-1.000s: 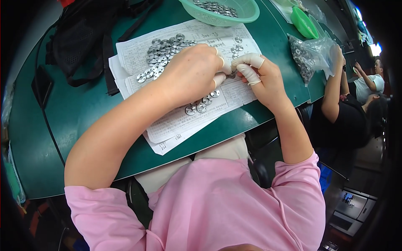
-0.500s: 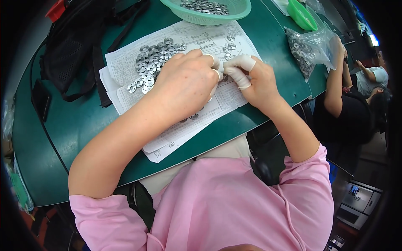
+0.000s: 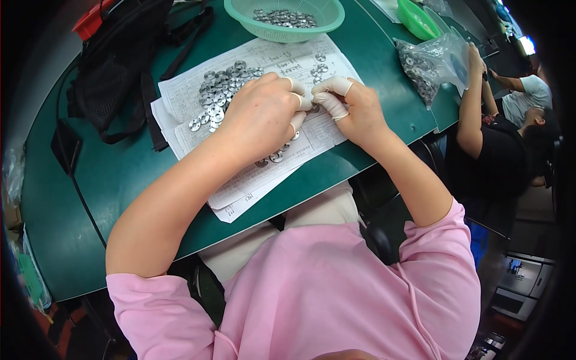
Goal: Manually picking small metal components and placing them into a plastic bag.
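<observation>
My left hand (image 3: 261, 117) and my right hand (image 3: 358, 114) meet fingertip to fingertip above the printed sheets (image 3: 246, 195). White finger cots cover several fingertips on both. The fingers are closed in a pinch around a small metal disc (image 3: 315, 108), mostly hidden by them. Beyond my left hand lies a heap of shiny round metal discs (image 3: 219, 90) with holes. A few discs (image 3: 276, 156) lie under and beside my left wrist. A short line of discs (image 3: 318, 72) rests on the paper beyond my right hand.
At the far edge stands a pale green basket (image 3: 285, 36) holding many discs. A clear plastic bag (image 3: 420, 72) of metal parts lies to the right, near a bright green bowl (image 3: 418, 21). A black bag (image 3: 114, 78) covers the left side. Another person's arm (image 3: 471, 114) is at right.
The whole view has shifted slightly, so the sheets and basket sit a little differently in the picture. Both hands stay together in the same pinch, with only small finger movement.
</observation>
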A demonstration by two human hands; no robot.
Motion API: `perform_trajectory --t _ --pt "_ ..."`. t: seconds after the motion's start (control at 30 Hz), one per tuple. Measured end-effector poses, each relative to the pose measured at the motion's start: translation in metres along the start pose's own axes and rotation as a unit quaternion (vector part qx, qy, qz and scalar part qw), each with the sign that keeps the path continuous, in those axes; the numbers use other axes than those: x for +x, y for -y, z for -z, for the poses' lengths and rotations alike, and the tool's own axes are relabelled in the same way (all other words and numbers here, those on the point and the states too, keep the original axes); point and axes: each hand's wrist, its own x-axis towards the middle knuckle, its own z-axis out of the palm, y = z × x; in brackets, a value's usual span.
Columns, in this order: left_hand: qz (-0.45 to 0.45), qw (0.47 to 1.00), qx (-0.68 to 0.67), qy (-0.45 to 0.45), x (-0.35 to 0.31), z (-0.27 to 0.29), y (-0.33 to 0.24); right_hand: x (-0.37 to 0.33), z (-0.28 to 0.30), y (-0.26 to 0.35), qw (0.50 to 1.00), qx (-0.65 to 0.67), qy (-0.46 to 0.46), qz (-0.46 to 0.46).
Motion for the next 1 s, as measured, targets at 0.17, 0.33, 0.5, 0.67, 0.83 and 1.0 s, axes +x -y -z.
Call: perform_trajectory --t 0.17,0.33,0.5,0.67,0.83,1.0 --pt "0.050 0.995 -0.088 0.012 0.005 0.008 -0.002 0.005 0.011 0.011 0.931 0.249 0.012 -0.268" --pt "0.191 0.914 -0.358 0.020 0.008 0.015 -0.009 0.009 0.022 0.023 0.835 0.425 0.012 -0.350" --pt "0.279 0.744 -0.607 -0.007 0.011 0.018 -0.012 0.004 0.015 0.023 0.667 0.643 -0.021 -0.375" --pt "0.275 0.720 -0.637 -0.009 0.012 0.020 -0.010 0.002 0.011 0.029 0.584 0.708 -0.033 -0.396" --pt "0.283 0.719 -0.634 -0.006 0.012 0.018 -0.008 0.000 0.010 0.029 0.552 0.728 -0.038 -0.404" --pt "0.290 0.710 -0.642 0.002 0.012 0.019 -0.008 -0.002 0.010 0.027 0.522 0.748 -0.028 -0.409"
